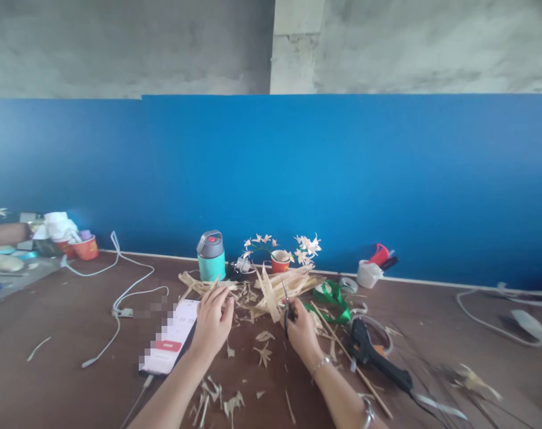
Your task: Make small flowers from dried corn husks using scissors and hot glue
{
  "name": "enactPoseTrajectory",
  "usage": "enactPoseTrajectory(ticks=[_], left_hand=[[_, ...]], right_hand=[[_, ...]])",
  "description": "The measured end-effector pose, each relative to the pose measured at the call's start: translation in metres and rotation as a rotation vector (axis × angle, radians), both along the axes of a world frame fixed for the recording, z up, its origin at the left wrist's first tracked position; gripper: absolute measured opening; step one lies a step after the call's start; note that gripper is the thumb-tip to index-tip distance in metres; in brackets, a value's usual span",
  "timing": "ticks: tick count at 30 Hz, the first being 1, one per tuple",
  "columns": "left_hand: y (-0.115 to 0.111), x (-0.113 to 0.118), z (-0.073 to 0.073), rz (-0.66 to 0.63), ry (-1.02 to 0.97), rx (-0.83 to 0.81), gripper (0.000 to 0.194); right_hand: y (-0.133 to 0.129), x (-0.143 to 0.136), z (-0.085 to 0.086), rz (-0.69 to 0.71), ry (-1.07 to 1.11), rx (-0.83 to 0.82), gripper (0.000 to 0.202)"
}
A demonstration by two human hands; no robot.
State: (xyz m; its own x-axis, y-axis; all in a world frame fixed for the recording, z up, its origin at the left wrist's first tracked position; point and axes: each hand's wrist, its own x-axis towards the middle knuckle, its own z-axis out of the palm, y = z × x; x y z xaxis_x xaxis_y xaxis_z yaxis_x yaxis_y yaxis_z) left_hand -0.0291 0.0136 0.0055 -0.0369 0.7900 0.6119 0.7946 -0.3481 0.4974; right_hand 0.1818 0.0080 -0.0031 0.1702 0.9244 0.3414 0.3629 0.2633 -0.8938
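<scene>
My right hand point(300, 326) is closed on a pair of dark-handled scissors point(286, 307), their blades pointing up toward a pile of pale dried husk strips point(273, 292). My left hand point(215, 310) lies with its fingers spread at the left edge of the strips, beside a phone point(173, 336) with a lit screen. Between my forearms, cut husk petals point(263, 355) and scraps point(233, 405) lie on the brown table point(262, 411). Behind the pile, pale flowers on green stems point(307, 247) stand around a red cup point(280, 261).
A teal flask point(211, 256) stands behind my left hand. On the right are green ribbon point(331, 301), a black glue gun point(378, 357), a thin stick point(351, 360) and a white cup point(369, 274). White cables point(128, 292) lie left. Another person's arm point(5, 235) shows far left.
</scene>
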Motion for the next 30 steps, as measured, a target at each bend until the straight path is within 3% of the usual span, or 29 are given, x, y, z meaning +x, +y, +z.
enactPoseTrajectory(ticks=[2,5,9,13,19,26,30], left_hand=[[-0.006,0.004,0.009,-0.155,-0.112,-0.024,0.032],[-0.016,0.014,0.016,-0.394,-0.235,-0.235,0.032],[-0.023,0.027,0.009,-0.525,-0.142,-0.425,0.030],[-0.022,0.030,-0.004,-0.505,-0.061,-0.403,0.027],[-0.016,0.026,-0.006,-0.366,-0.210,-0.388,0.025],[-0.019,0.034,0.004,-0.458,-0.778,-0.632,0.036],[-0.022,0.036,0.005,-0.526,-0.973,-0.724,0.024]], right_hand=[[0.000,0.001,-0.001,0.008,0.014,-0.003,0.019],[0.002,0.002,-0.005,0.003,0.014,0.002,0.019],[0.004,0.003,-0.008,-0.002,0.023,-0.005,0.023],[0.002,0.000,-0.005,0.021,0.101,0.002,0.024],[-0.002,-0.004,0.003,0.106,0.382,-0.148,0.027],[-0.008,-0.009,0.008,0.353,0.595,-0.239,0.040],[-0.010,-0.011,0.004,0.472,0.621,-0.253,0.040]])
